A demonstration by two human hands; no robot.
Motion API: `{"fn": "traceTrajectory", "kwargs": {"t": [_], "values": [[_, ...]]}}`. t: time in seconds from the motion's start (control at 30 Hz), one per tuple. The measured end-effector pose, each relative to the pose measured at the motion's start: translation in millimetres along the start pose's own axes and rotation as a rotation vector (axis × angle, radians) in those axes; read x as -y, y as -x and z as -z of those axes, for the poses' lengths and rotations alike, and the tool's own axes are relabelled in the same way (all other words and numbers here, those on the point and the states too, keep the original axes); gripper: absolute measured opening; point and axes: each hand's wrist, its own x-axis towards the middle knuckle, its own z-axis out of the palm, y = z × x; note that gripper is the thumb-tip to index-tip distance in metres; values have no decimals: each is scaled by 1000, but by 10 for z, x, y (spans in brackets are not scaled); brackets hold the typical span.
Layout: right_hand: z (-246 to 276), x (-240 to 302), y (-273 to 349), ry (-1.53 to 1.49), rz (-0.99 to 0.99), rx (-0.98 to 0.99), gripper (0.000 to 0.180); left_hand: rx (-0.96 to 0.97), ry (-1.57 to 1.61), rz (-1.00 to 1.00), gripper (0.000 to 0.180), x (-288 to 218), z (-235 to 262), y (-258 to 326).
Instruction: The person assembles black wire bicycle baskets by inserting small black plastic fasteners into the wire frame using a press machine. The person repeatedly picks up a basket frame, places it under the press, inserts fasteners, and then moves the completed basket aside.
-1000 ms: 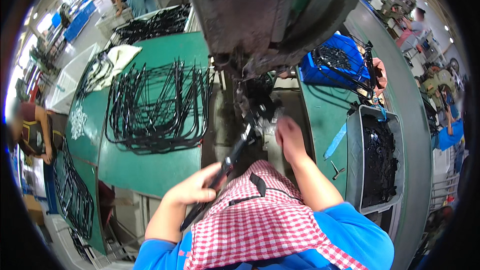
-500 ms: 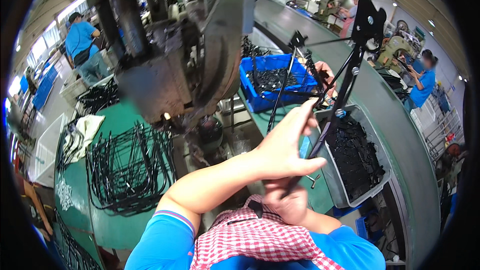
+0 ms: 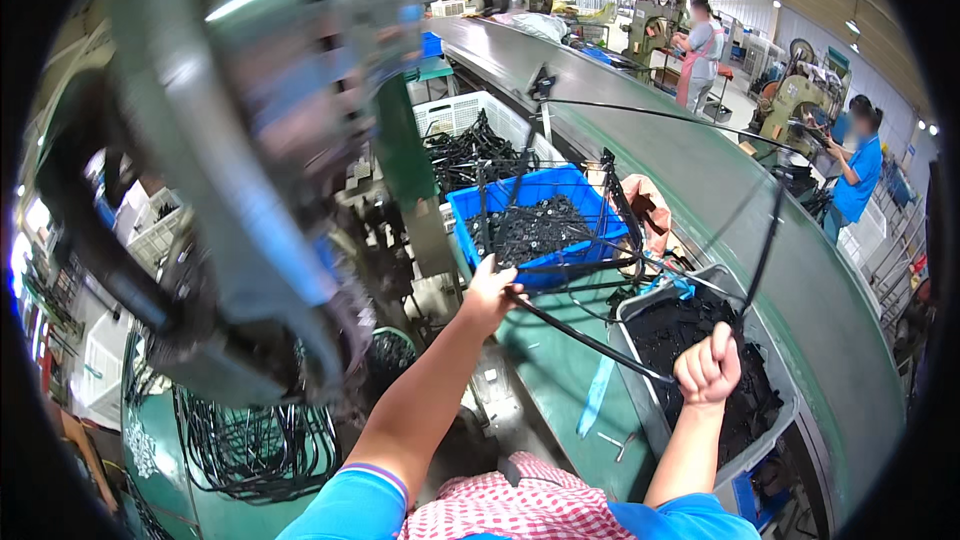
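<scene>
We hold a black tubular frame (image 3: pixel 590 341) ahead of us, our left hand (image 3: pixel 490 297) wrapped round one end of its near bar, our right hand (image 3: pixel 708 367) gripping the right side. It crosses our view of the green table (image 3: pixel 555 370), blue bin (image 3: pixel 550 185) and grey tub (image 3: pixel 648 417) (its far bars, perhaps, reach past the bin; they overlap confusingly). Left looms a large, blurred machine (image 3: pixel 230 140).

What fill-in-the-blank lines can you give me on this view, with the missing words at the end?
The left hand and right hand grip a metal frame coloured ____.
The bin of small dark parts beyond the left hand is coloured ____.
The gray tub is nearer the ____ hand.
The T-shaped tool lies on a ____ tabletop.
Missing words: black; blue; right; green
</scene>
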Motion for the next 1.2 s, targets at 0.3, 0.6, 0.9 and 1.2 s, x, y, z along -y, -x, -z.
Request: {"fn": "traceTrajectory", "kwargs": {"t": [0.3, 0.6, 0.9, 1.2], "values": [[2568, -513, -1682, 1601, -142, -583, 19, -357, -614, -349, 37, -12, 168, -572], [3157, -1074, -1806, 2148, -259, -533, 36, -166, -885, -407, 54, 237, 585, -893], [2087, -1237, -1260, 2096, 32, -305, 49, 19, -961, -46, 83, 426, 511, 454], [-904, -2439, 925, 965, -1213, 655, 23, -25, -639, 146, 54, 23, 1362, 3389]]}}
